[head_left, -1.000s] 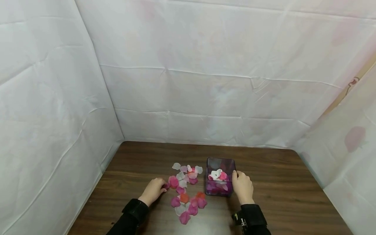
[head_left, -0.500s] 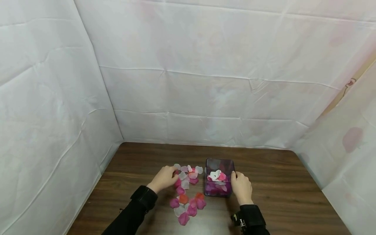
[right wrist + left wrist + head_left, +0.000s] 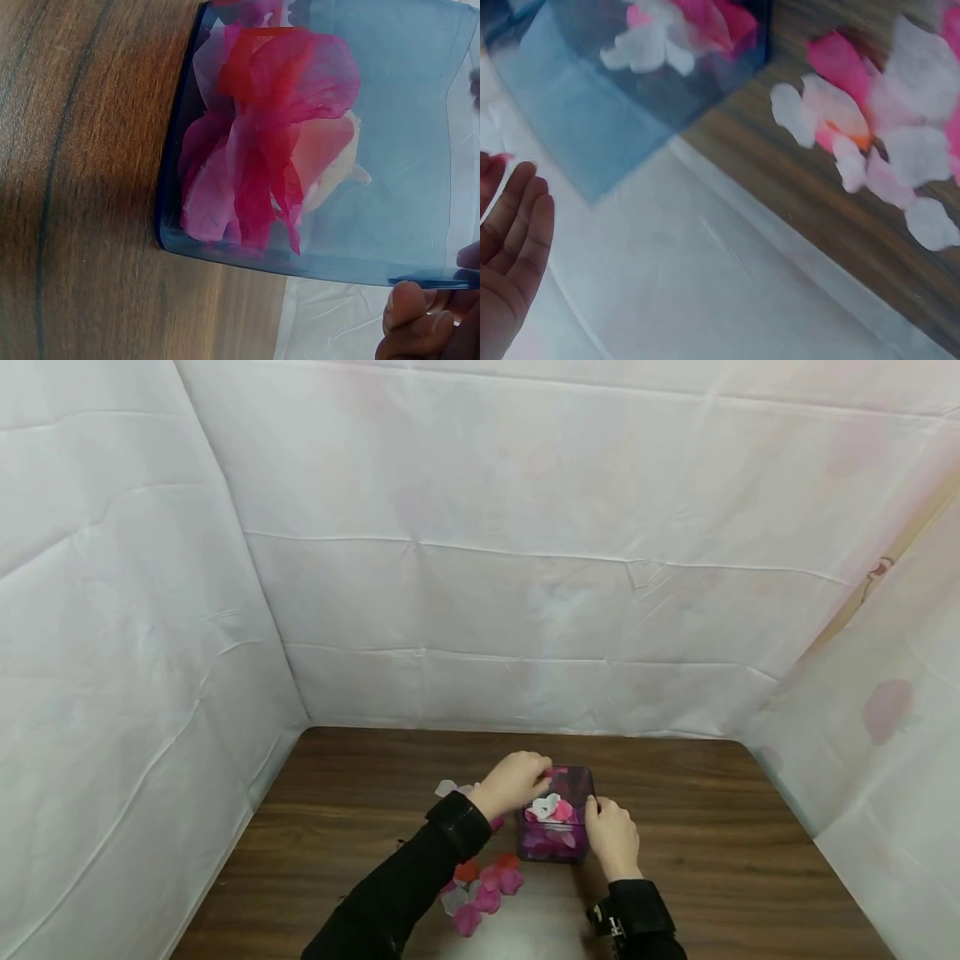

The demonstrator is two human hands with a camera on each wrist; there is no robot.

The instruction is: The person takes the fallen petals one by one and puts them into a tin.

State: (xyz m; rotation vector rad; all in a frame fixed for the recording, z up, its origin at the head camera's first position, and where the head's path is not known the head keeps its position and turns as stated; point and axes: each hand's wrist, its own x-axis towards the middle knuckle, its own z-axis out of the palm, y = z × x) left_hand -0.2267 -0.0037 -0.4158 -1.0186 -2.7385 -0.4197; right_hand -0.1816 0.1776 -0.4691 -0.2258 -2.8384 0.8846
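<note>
My right hand (image 3: 613, 837) holds the near right wall of a see-through plastic box (image 3: 555, 845), its fingertips (image 3: 409, 304) curled at the rim in the right wrist view. Pink, red and white artificial flower petals (image 3: 262, 142) lie heaped in the box bottom. Over the box's far left rim is my left hand (image 3: 516, 783), pinching a pink petal (image 3: 557, 770); a sliver of that petal (image 3: 504, 157) shows at the fingers in the left wrist view. Loose petals (image 3: 486, 893) lie on the table left of the box, some of them hidden under my left forearm.
The brown wooden table (image 3: 735, 852) extends to both sides of the box. White cloth walls (image 3: 465, 602) stand along its back and sides. White and pink petals (image 3: 919, 154) lie close beside the box in the left wrist view.
My left hand has picked up a pink petal at the pile's left side and moved right and away from me, over the box. The right hand stays on the box.
</note>
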